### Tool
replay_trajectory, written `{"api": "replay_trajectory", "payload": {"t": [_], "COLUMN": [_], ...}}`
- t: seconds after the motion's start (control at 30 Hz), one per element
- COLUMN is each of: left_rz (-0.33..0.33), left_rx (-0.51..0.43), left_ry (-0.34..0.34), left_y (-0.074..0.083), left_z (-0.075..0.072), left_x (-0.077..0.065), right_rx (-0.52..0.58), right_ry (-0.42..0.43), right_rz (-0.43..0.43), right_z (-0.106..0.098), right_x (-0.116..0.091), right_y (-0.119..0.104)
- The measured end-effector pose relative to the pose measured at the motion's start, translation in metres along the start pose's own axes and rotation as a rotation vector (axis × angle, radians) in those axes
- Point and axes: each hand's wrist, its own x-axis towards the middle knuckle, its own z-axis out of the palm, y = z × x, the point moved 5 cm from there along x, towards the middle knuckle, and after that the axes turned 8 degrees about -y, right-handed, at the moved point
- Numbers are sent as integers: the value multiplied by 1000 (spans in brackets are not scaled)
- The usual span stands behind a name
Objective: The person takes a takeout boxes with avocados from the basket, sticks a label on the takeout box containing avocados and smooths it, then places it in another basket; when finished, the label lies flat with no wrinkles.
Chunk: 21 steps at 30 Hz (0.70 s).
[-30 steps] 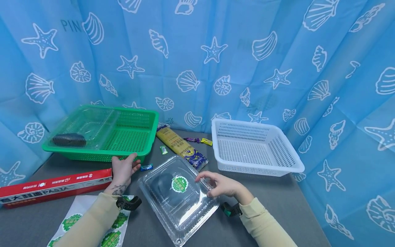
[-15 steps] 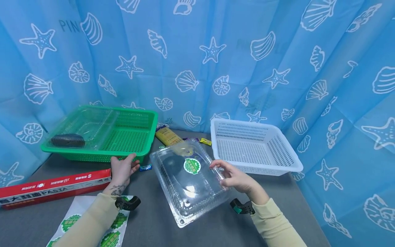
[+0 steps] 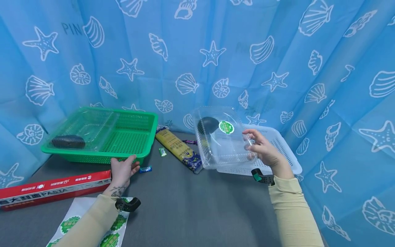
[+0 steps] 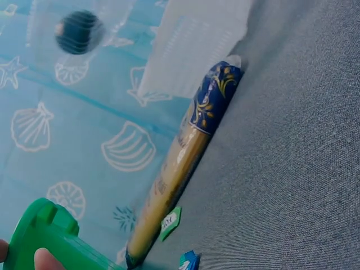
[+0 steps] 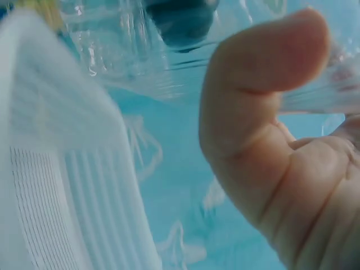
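Note:
My right hand (image 3: 265, 151) grips the right side of a clear plastic food container (image 3: 220, 151), tilted and raised over the left part of the white basket (image 3: 285, 156). A round green-and-white sticker (image 3: 226, 127) is on its lid, and a dark rounded item (image 3: 207, 125) shows inside. In the right wrist view, my bent thumb (image 5: 247, 95) presses against the clear plastic. My left hand (image 3: 121, 171) holds the front right corner of the green basket (image 3: 131, 140); in the left wrist view the green rim (image 4: 50, 236) lies between its fingertips.
Another clear container (image 3: 92, 127) with a dark oblong item sits in the green basket. A yellow-and-blue pasta packet (image 3: 179, 147) and small wrapped candies lie mid-table. A red pasta box (image 3: 55, 188) and a sticker sheet (image 3: 83, 204) are at left; a shell-print curtain hangs behind.
My right hand has lifted the clear container off the table and carried it right and away from me, tilting it up over the white basket. The left hand stays at the green basket.

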Motion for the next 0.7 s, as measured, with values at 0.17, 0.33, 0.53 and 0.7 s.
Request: {"api": "replay_trajectory", "payload": {"t": [0.17,0.33,0.53,0.7], "left_rz": [38,30,13,-3], "left_rx": [-39,-6,32,25], "left_ry": [-3,12,33,27], "left_y": [-3,4,22,23], "left_z": [-2,4,16,15], "left_x": [3,-6,-24,-26], "right_rx": [-65,-84,-47,-17], "right_ry": [128,167,149,106], "right_rz": [120,188,244,300], "right_z": [-37,-59,-73,-76], "right_x": [-3,-6,-8,-5], "right_y": [12,30,51,63]}}
